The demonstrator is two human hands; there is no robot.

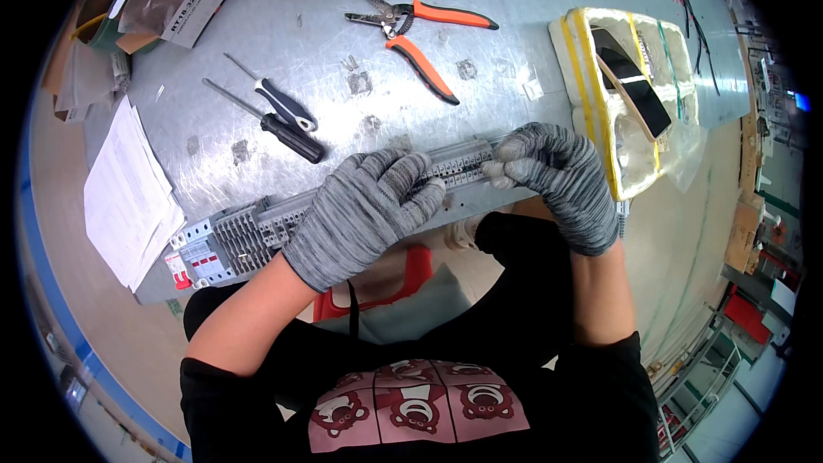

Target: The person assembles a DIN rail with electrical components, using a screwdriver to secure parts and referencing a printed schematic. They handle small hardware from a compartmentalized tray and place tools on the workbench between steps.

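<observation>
A long rail of grey terminal blocks (459, 163) lies along the table's near edge. My left hand (356, 214), in a grey knit glove, is closed over the row, thumb on the near side and fingers on the far side. At the row's right end, my gloved right hand (561, 176) has its fingertips pinched together; what sits between them is hidden. Toward the rail's left end are dark grey blocks (243, 238), white modules (204, 259) and a small breaker with a red lever (177, 270).
Orange-handled wire strippers (429, 69) and two screwdrivers (287, 133) lie beyond my hands. White papers (129, 197) are on the left. A foam box (587, 94) with a phone (634, 90) on it stands at right. Cartons (197, 0) fill the far left; a red stool (416, 270) shows below.
</observation>
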